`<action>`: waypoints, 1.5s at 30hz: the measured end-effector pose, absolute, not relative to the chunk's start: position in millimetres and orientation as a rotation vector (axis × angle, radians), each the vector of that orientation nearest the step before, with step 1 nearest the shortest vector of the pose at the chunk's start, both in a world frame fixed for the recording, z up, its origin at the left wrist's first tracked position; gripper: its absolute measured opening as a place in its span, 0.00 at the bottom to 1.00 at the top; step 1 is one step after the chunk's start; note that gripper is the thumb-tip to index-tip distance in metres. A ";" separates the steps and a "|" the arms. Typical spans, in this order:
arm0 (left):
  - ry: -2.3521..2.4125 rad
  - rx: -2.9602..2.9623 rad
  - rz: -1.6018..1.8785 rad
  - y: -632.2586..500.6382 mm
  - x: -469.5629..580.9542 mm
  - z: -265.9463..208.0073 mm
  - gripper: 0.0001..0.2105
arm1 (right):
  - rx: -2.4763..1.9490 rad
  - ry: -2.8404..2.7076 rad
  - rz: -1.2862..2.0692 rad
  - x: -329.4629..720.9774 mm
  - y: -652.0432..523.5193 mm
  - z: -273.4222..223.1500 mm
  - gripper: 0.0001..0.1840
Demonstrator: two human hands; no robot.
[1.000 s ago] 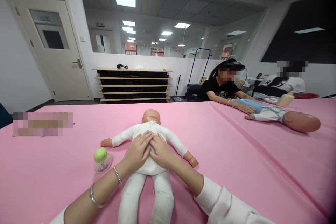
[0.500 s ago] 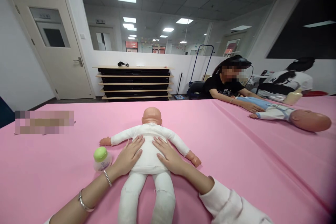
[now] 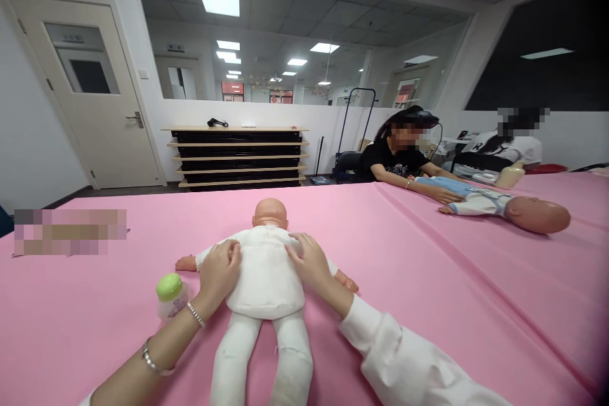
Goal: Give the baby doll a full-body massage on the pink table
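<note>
A baby doll [image 3: 266,273] in a white cloth body lies stretched out in front of me, its bald head at the far end. Its face is not visible. At the left side of its upper torso is my left hand [image 3: 219,271], fingers bent inward and nothing held. My right hand [image 3: 310,261] rests at the opposite side near the shoulder, with fingers extended and thumb apart. Both hands partly hide the doll's arms. Left of my left wrist stands a jar [image 3: 171,297] with a green lid.
Pink cloth [image 3: 394,266] covers the table. At the right, a person [image 3: 397,158] in a black top has a hand on another doll [image 3: 485,203] in blue and white clothes. A pale bottle [image 3: 511,174] stands behind that doll. A blurred-out patch [image 3: 71,231] lies at far left.
My hands have slid from lying flat on the doll's torso outward and up to its sides near the shoulders. The left fingers have curled. The view has shifted slightly.
</note>
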State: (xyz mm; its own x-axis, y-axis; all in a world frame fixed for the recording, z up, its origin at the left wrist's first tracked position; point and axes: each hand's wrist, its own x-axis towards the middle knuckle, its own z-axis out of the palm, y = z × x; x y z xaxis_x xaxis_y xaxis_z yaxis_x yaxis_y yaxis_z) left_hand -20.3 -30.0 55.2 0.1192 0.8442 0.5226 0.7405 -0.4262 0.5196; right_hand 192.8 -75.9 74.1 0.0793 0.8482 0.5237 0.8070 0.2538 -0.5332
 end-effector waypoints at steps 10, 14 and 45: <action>1.480 2.234 0.862 24.9 28.6 28.1 0.37 | -1.983 -1.607 -0.072 157.5 -15.0 34.7 0.28; 1.503 2.219 0.833 29.6 23.2 24.6 0.28 | -1.992 -1.625 -0.069 164.7 -14.1 35.8 0.25; 1.612 2.216 0.900 32.2 21.5 17.7 0.17 | -1.940 -1.695 0.003 176.2 -11.4 32.5 0.24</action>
